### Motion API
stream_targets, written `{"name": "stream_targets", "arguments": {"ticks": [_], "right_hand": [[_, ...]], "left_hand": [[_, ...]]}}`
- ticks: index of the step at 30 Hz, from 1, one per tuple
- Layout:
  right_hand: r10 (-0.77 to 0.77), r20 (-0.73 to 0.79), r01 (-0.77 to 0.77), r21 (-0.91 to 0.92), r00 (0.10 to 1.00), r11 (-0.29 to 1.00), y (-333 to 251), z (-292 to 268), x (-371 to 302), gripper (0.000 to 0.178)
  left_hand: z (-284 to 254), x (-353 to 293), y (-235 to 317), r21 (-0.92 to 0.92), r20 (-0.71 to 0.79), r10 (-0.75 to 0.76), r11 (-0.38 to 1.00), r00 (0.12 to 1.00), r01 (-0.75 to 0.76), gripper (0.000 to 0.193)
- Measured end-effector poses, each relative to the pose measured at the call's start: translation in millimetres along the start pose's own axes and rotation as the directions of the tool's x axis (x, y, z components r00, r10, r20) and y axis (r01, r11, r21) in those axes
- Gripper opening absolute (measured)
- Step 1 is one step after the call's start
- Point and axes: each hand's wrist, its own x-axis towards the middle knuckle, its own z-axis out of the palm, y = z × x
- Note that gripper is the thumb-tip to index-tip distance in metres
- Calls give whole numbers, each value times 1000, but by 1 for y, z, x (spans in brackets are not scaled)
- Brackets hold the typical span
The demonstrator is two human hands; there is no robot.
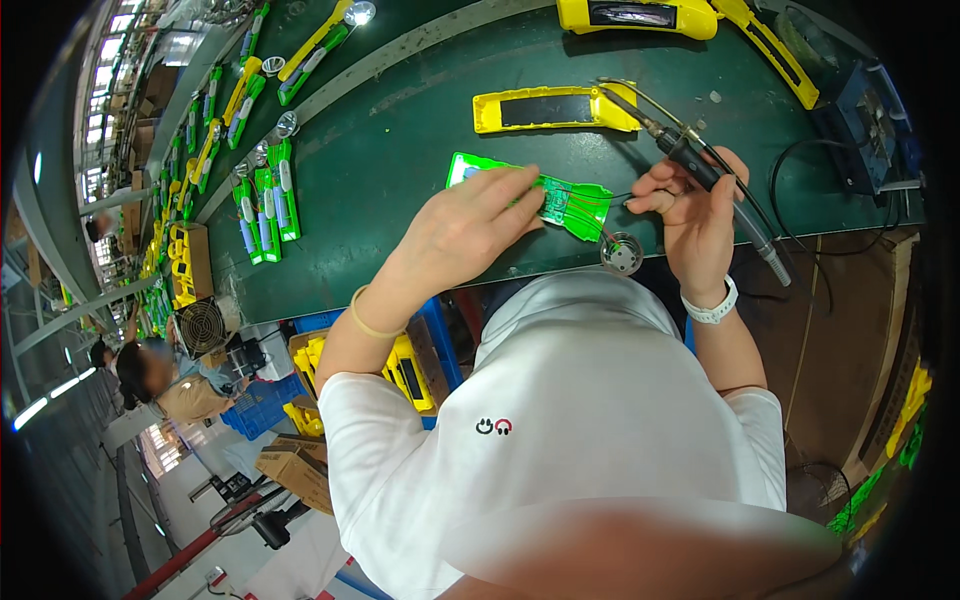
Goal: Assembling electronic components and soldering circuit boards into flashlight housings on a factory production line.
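My left hand (470, 220) lies over a green plastic flashlight housing (597, 200), its fingers bent down on it and hiding much of its left part. Beside the fingertips, a small green circuit board (555, 204) shows with thin wires. Some of them run to a round metal lamp head (622, 254) at the table's front edge. In my right hand (690, 210) is a soldering iron (684, 154), held slanting with its tip up and left. Thumb and finger of that hand also pinch near the end of a thin dark wire (618, 196) from the board.
A yellow casing (550, 109) lies just beyond the housing, with another yellow casing (640, 16) farther back. At right stands a dark blue box (868, 125) with a cable. Several green flashlight parts (268, 215) lie at left. Below sits a bin of yellow casings (408, 370); a co-worker (175, 380) is beyond.
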Motion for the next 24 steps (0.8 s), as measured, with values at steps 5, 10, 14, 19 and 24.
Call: {"name": "stream_targets", "arguments": {"ticks": [5,10,14,19,24], "right_hand": [[-86,155,67,123,984,990,-3,40,17,42],[-244,128,256,-86,961,963,-13,14,49,41],[-227,106,250,-430,968,867,-2,0,75,34],[92,52,-72,-303,994,950,3,-6,62,34],[-39,18,42,-304,999,952,2,-15,28,32]], "left_hand": [[31,36,10,-419,-188,-213,900,959,117,27],[33,34,7,-577,36,-391,743,920,338,20],[52,30,5,-339,-112,-170,933,979,123,15],[44,25,-5,-204,-324,-316,944,892,260,17],[46,24,-14,-297,-113,-441,870,890,393,16]]}}
